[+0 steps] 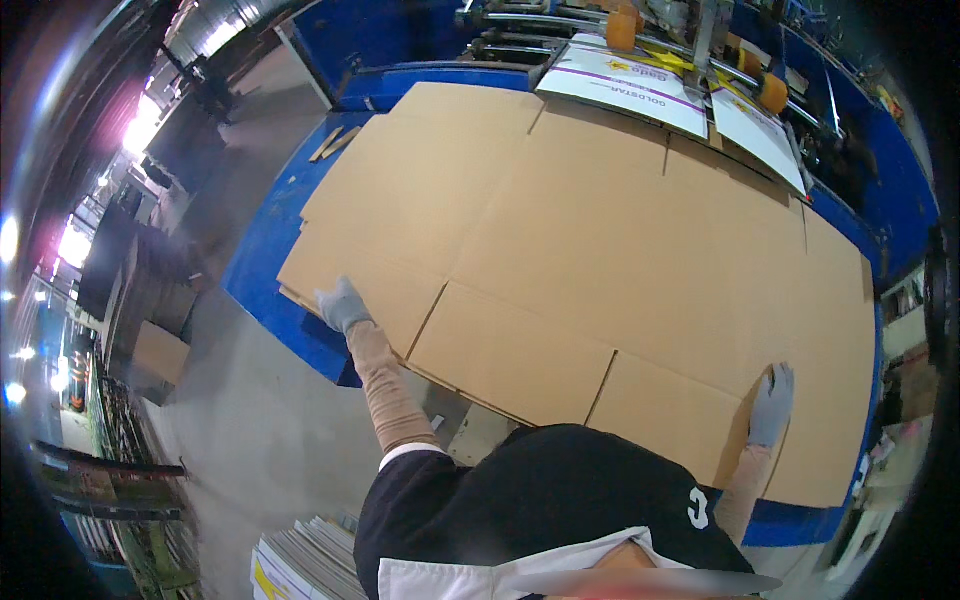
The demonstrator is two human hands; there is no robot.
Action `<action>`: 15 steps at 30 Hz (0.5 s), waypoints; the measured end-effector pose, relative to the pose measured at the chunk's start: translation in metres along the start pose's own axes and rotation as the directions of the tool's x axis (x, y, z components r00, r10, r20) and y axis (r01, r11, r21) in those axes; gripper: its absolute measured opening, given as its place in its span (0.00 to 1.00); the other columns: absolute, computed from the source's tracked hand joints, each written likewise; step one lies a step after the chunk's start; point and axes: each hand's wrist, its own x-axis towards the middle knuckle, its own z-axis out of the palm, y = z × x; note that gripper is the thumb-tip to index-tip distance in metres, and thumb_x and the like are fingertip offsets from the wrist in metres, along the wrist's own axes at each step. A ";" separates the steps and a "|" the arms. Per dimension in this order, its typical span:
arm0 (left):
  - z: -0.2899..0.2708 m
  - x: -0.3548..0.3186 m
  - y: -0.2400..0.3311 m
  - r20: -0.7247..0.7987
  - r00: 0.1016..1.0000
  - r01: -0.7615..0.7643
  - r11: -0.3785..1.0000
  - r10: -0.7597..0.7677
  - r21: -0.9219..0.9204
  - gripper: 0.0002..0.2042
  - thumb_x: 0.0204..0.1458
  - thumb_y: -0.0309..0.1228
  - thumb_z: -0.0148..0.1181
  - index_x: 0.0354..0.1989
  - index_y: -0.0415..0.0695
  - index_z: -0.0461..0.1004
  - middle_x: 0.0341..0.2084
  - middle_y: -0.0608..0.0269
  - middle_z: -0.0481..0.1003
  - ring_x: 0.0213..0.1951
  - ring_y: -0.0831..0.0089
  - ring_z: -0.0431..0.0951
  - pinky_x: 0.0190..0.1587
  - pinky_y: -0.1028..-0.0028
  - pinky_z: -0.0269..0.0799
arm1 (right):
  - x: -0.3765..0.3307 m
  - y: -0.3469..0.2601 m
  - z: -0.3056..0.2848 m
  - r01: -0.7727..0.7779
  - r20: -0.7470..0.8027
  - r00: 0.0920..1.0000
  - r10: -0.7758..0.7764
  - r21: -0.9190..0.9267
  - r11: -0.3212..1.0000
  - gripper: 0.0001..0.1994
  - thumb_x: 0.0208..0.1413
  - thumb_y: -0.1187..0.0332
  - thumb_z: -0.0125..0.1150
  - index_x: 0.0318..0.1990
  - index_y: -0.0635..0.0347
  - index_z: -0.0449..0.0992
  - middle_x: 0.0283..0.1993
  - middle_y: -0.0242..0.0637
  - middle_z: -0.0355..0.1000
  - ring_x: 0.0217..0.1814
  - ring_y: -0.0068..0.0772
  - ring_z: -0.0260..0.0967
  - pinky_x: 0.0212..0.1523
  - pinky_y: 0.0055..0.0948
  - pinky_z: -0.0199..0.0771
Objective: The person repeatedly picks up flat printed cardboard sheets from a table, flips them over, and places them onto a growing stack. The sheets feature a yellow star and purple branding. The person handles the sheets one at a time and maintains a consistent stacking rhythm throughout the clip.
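A large brown cardboard sheet (600,250), scored and slotted like an unfolded box, lies flat in front of me. Along its left edge a lower layer of cardboard peeks out. My left hand (345,306), in a grey glove, rests on the sheet's near-left edge with its fingers apart. At the near right, my right hand (771,405), gloved too, lies on the cardboard beside a slot, fingers stretched out. White printed cardboard panels (630,88) with purple and yellow marks sit at the far edge, under the machine's rollers.
A blue machine table (265,270) carries the cardboard. Orange rollers (621,28) sit on metal bars at the far side. Two thin cardboard strips (335,143) lie at the table's far left. A stack of printed sheets (310,560) stands on the floor at lower left, near a brown box (160,352).
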 end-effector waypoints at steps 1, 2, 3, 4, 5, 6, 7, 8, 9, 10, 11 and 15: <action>-0.011 0.011 -0.009 0.139 0.990 0.024 0.993 -0.008 -0.115 0.19 0.46 0.40 0.57 0.40 0.36 0.73 0.34 0.50 0.76 0.39 0.59 0.76 0.42 0.65 0.71 | -0.002 0.002 -0.001 0.022 -0.001 1.000 -0.022 -0.005 1.000 0.16 0.58 0.69 0.49 0.51 0.67 0.70 0.59 0.51 0.63 0.64 0.51 0.57 0.64 0.40 0.56; -0.019 0.020 -0.015 0.243 0.970 0.031 0.994 -0.004 -0.109 0.17 0.47 0.36 0.56 0.41 0.36 0.72 0.35 0.51 0.76 0.40 0.60 0.76 0.42 0.67 0.72 | -0.004 0.004 -0.001 0.029 0.000 1.000 -0.029 -0.012 1.000 0.16 0.58 0.69 0.49 0.51 0.67 0.70 0.59 0.52 0.63 0.64 0.50 0.57 0.64 0.39 0.56; -0.031 0.028 -0.023 0.338 0.941 0.024 0.997 0.005 -0.079 0.15 0.47 0.33 0.56 0.41 0.36 0.72 0.37 0.52 0.76 0.40 0.62 0.76 0.43 0.68 0.72 | -0.003 0.006 0.000 0.020 0.022 1.000 -0.020 -0.024 1.000 0.16 0.58 0.68 0.49 0.51 0.67 0.70 0.59 0.52 0.63 0.64 0.50 0.57 0.64 0.39 0.56; -0.038 0.027 -0.029 0.413 0.909 0.271 0.834 -0.057 -0.481 0.14 0.46 0.26 0.55 0.43 0.37 0.71 0.39 0.55 0.76 0.42 0.65 0.75 0.44 0.70 0.71 | -0.002 0.007 0.001 0.030 0.016 0.999 -0.030 -0.010 0.999 0.16 0.58 0.68 0.49 0.51 0.67 0.70 0.59 0.52 0.63 0.64 0.50 0.57 0.64 0.38 0.56; -0.046 0.029 -0.034 0.523 0.848 0.518 0.337 -0.086 -0.786 0.15 0.45 0.18 0.54 0.44 0.38 0.71 0.41 0.58 0.75 0.43 0.68 0.75 0.46 0.72 0.71 | 0.000 0.007 0.002 0.022 0.030 0.999 -0.022 -0.004 1.000 0.16 0.58 0.68 0.49 0.50 0.67 0.70 0.59 0.52 0.63 0.63 0.50 0.58 0.64 0.38 0.57; -0.048 0.027 -0.035 0.445 0.871 0.299 0.493 0.209 -0.817 0.16 0.46 0.18 0.55 0.46 0.37 0.70 0.42 0.58 0.74 0.45 0.67 0.74 0.48 0.72 0.70 | 0.003 0.006 0.004 0.009 0.030 1.000 -0.009 0.002 1.000 0.16 0.58 0.67 0.50 0.50 0.67 0.70 0.59 0.52 0.63 0.63 0.50 0.58 0.63 0.38 0.57; -0.051 0.028 -0.034 0.386 0.821 0.076 0.588 0.421 -0.805 0.17 0.46 0.18 0.56 0.47 0.36 0.69 0.43 0.58 0.74 0.46 0.66 0.73 0.50 0.71 0.70 | 0.006 0.004 0.004 0.019 0.052 0.998 -0.020 0.007 1.000 0.16 0.58 0.67 0.50 0.51 0.67 0.70 0.59 0.51 0.64 0.63 0.49 0.59 0.63 0.38 0.58; -0.050 0.024 -0.029 0.361 0.841 0.015 0.649 0.404 -0.761 0.18 0.46 0.22 0.57 0.48 0.35 0.70 0.44 0.57 0.73 0.48 0.64 0.72 0.52 0.70 0.67 | 0.010 0.000 0.004 0.035 0.063 0.997 -0.036 0.015 0.999 0.17 0.58 0.67 0.50 0.51 0.67 0.70 0.59 0.51 0.64 0.62 0.48 0.60 0.62 0.37 0.59; -0.052 0.024 -0.021 0.364 0.838 0.038 0.622 0.406 -0.782 0.16 0.47 0.24 0.58 0.45 0.36 0.72 0.43 0.57 0.74 0.46 0.65 0.73 0.51 0.70 0.67 | 0.013 -0.006 0.004 0.015 0.089 0.996 -0.016 0.010 1.000 0.17 0.58 0.66 0.50 0.51 0.67 0.70 0.59 0.50 0.64 0.62 0.47 0.60 0.62 0.37 0.60; -0.052 0.024 -0.009 0.305 0.851 -0.049 0.643 0.427 -0.764 0.14 0.47 0.27 0.58 0.43 0.36 0.73 0.42 0.57 0.74 0.45 0.65 0.73 0.49 0.70 0.67 | 0.016 -0.012 0.003 0.067 0.085 0.994 -0.075 0.096 0.993 0.17 0.59 0.65 0.50 0.52 0.67 0.70 0.58 0.50 0.65 0.61 0.46 0.62 0.61 0.36 0.61; -0.057 0.025 0.004 0.230 0.865 -0.160 0.679 0.447 -0.716 0.13 0.48 0.30 0.59 0.40 0.36 0.75 0.41 0.57 0.75 0.43 0.66 0.74 0.47 0.70 0.68 | 0.017 -0.020 0.001 0.074 0.095 0.991 -0.090 0.165 0.984 0.18 0.59 0.65 0.49 0.52 0.67 0.70 0.58 0.49 0.66 0.61 0.45 0.63 0.60 0.35 0.62; -0.110 0.016 0.065 0.343 0.879 0.193 0.410 0.333 -0.892 0.13 0.48 0.25 0.57 0.43 0.36 0.73 0.37 0.62 0.76 0.39 0.72 0.74 0.42 0.73 0.70 | 0.018 -0.057 -0.009 -0.077 0.192 0.981 -0.013 0.454 0.888 0.20 0.61 0.64 0.47 0.54 0.69 0.68 0.57 0.46 0.68 0.59 0.37 0.65 0.59 0.29 0.63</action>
